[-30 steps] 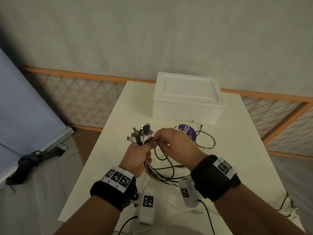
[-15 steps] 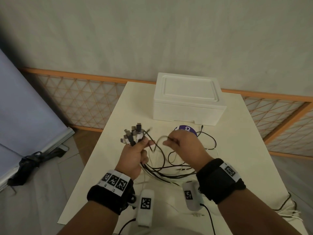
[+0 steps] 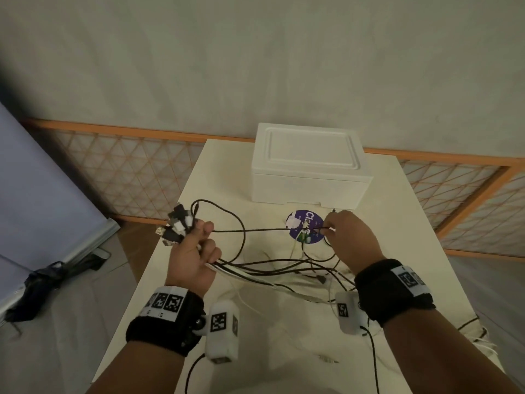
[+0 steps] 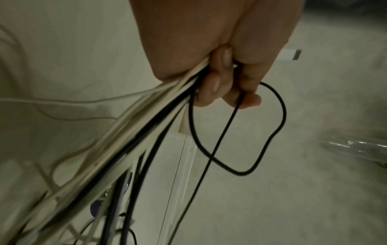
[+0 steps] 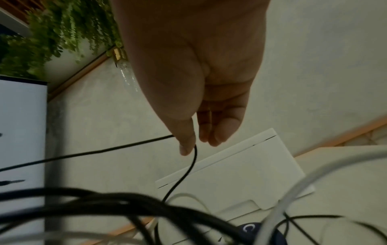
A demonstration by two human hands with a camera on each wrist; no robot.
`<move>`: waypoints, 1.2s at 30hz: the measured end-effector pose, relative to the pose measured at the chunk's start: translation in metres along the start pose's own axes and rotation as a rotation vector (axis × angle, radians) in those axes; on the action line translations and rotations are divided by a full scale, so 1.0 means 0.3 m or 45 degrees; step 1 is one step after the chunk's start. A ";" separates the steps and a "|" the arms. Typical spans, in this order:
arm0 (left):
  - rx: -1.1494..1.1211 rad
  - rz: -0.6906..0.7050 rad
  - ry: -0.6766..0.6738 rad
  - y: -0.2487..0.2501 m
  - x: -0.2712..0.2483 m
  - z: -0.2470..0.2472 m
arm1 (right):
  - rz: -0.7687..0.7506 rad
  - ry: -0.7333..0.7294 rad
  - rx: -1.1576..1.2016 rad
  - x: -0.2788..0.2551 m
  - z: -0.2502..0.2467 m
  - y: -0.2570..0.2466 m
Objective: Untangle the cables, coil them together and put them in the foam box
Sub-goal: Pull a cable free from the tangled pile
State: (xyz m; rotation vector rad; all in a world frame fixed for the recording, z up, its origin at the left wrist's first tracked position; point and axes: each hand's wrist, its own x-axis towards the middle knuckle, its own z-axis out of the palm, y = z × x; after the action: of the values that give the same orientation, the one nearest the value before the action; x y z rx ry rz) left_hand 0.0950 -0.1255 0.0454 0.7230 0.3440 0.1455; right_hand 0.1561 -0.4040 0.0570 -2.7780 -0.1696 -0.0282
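My left hand (image 3: 196, 251) grips a bundle of black and white cables (image 3: 255, 270), their plugs (image 3: 177, 226) fanned out above the fist. The left wrist view shows the fingers (image 4: 213, 86) curled round the bundle (image 4: 134, 142). A thin black cable (image 3: 255, 230) runs taut from the left fist to my right hand (image 3: 345, 237), which pinches it between thumb (image 5: 186, 142) and fingers over the table. The rest of the cables sag in loops (image 3: 312, 268) onto the table between my hands. The white foam box (image 3: 309, 172) stands at the back with its lid on.
A round purple sticker or disc (image 3: 305, 226) lies on the white table (image 3: 221, 172) just in front of the box. An orange lattice rail (image 3: 127, 172) runs behind the table. Loose cables (image 3: 480, 334) hang off the table's right edge.
My hands have moved apart: the right hand went right and forward, drawing a thin black cable out straight from the bundle. The left hand shifted left, still holding the plugs.
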 end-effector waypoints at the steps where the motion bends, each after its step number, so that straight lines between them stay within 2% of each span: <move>1: -0.042 -0.021 -0.045 0.005 0.001 -0.010 | 0.018 0.024 0.004 0.001 -0.008 0.010; 4: -0.087 -0.136 -0.208 -0.002 -0.004 -0.037 | 0.021 0.130 0.025 0.008 -0.033 0.018; 8: -0.110 -0.255 -0.301 -0.003 -0.014 -0.082 | 0.083 0.269 0.110 0.026 -0.076 0.027; 14: -0.434 -0.328 -0.602 0.017 0.032 -0.193 | 0.205 0.288 0.112 0.029 -0.101 0.039; 16: -0.363 -0.244 -0.540 0.025 0.015 -0.175 | 0.282 0.197 0.242 0.027 -0.098 0.025; 17: -0.302 -0.250 -0.542 0.025 0.016 -0.154 | 0.328 0.122 0.434 0.026 -0.100 0.011; 19: -0.047 -0.269 -0.347 0.012 -0.010 -0.123 | 0.362 -0.004 0.946 0.020 -0.106 -0.026; 22: 0.208 -0.232 -0.203 -0.028 -0.039 -0.046 | 0.287 -0.090 1.472 0.009 -0.142 -0.111; 24: 0.355 -0.257 -0.156 -0.063 -0.038 0.011 | 0.177 -0.186 1.680 -0.003 -0.172 -0.182; 27: 0.607 -0.248 -0.193 -0.099 -0.034 0.116 | 0.018 -0.270 1.704 -0.014 -0.193 -0.276; 31: 0.769 -0.205 -0.317 -0.119 -0.028 0.227 | -0.194 -0.254 1.640 -0.031 -0.191 -0.341; 33: 0.748 -0.150 -0.319 -0.117 -0.031 0.252 | -0.249 -0.210 1.622 -0.036 -0.195 -0.333; 36: 0.622 -0.113 -0.270 -0.099 -0.035 0.258 | -0.188 -0.158 1.525 -0.012 -0.160 -0.264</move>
State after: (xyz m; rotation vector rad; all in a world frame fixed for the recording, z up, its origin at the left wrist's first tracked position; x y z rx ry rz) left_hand 0.1132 -0.1984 0.0822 1.1933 0.2076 -0.1046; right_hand 0.1431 -0.3476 0.1295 -1.5692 -0.2978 0.1576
